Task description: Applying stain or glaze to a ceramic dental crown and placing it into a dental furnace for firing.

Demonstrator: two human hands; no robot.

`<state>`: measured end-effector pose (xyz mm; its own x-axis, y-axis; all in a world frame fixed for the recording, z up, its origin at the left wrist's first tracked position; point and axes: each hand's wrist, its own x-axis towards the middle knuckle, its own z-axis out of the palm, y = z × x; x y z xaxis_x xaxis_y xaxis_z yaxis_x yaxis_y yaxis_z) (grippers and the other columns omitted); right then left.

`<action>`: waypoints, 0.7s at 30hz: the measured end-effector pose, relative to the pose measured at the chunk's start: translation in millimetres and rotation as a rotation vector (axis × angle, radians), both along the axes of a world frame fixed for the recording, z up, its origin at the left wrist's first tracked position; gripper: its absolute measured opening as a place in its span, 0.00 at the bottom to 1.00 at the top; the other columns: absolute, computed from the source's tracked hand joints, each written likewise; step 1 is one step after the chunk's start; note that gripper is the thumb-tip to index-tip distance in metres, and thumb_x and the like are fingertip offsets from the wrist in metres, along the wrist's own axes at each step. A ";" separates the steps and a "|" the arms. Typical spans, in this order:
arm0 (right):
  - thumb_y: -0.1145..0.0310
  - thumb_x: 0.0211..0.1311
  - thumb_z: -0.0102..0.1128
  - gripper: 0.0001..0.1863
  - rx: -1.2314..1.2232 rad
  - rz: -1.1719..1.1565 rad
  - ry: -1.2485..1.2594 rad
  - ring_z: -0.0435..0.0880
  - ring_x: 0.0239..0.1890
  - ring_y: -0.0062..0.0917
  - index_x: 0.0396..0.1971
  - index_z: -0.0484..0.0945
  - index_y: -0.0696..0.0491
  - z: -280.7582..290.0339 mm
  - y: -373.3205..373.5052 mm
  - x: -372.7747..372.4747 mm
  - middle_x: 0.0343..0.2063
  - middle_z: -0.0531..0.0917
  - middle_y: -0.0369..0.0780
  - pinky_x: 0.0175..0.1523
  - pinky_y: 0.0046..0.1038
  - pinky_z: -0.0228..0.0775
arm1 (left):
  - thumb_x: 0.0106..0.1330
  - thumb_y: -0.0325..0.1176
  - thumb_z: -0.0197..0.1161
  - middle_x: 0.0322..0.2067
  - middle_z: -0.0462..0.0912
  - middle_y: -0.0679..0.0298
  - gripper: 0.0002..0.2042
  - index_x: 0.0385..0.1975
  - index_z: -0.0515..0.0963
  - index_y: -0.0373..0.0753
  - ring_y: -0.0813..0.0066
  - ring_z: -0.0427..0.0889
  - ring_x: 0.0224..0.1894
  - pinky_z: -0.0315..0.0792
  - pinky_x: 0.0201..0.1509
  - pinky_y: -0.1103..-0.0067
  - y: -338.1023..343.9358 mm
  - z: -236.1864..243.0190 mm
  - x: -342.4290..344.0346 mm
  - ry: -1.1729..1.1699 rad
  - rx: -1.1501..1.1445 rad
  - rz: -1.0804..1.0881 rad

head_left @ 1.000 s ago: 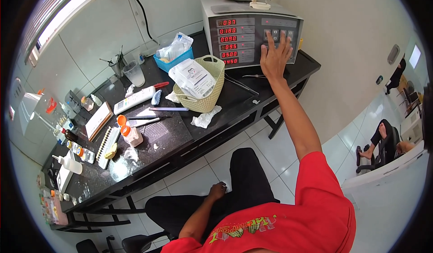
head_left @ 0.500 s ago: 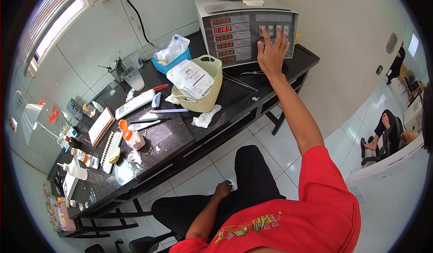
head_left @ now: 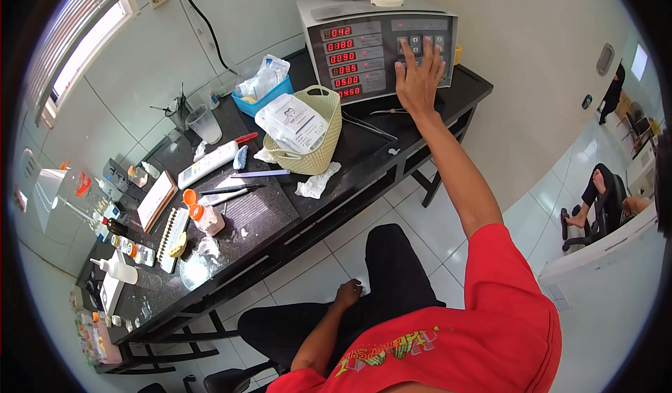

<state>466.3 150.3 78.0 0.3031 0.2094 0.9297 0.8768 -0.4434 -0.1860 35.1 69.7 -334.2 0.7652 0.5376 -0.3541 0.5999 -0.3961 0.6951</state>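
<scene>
My right hand (head_left: 418, 85) is stretched out over the front of a grey control box (head_left: 388, 93). Its fingers are spread, and the fingertips rest on or just over the push buttons. Left of the hand, red number displays (head_left: 343, 58) glow in a column. Low between my legs, my left hand (head_left: 348, 293) lies close to my thigh with its fingers curled in. Whatever it holds, if anything, is too small to make out. On the box's top sits a small cream piece shaped like a dental cast (head_left: 386, 0).
Beside the box stand a pale green basket (head_left: 329, 137) of packets and a blue basket (head_left: 269, 97). Metal tongs (head_left: 371, 125) lie before it. Bottles, notebooks and an orange-capped jar (head_left: 208, 219) crowd the black table (head_left: 280, 207). Another person's legs (head_left: 591, 193) show at far right.
All the display rows now show bright red digits; before, only the second row was bright and the others dim. My right hand stays at the buttons, with little finger movement.
</scene>
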 end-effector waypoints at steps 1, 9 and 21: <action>0.57 0.69 0.54 0.27 0.015 0.013 -0.015 0.47 0.73 0.55 0.67 0.67 0.38 0.7 0.9 0.8 0.70 0.54 0.50 0.70 0.65 0.40 | 0.65 0.34 0.60 0.38 0.86 0.50 0.14 0.47 0.80 0.37 0.55 0.86 0.43 0.79 0.48 0.67 -0.7 4.8 2.3 -0.050 -0.002 0.059; 0.57 0.69 0.54 0.26 0.006 -0.003 0.008 0.47 0.73 0.55 0.67 0.67 0.37 -0.7 -4.2 -1.0 0.70 0.55 0.50 0.70 0.64 0.40 | 0.62 0.25 0.59 0.45 0.82 0.51 0.17 0.53 0.75 0.37 0.51 0.82 0.44 0.76 0.51 0.63 -23.8 109.9 48.7 -0.404 -0.012 0.408; 0.57 0.70 0.53 0.27 -0.027 -0.012 0.013 0.47 0.73 0.54 0.68 0.65 0.38 0.1 0.8 -5.5 0.71 0.54 0.50 0.71 0.63 0.39 | 0.69 0.47 0.55 0.65 0.66 0.56 0.23 0.57 0.75 0.39 0.56 0.56 0.73 0.45 0.72 0.44 -108.7 136.7 106.1 -0.370 0.586 -0.456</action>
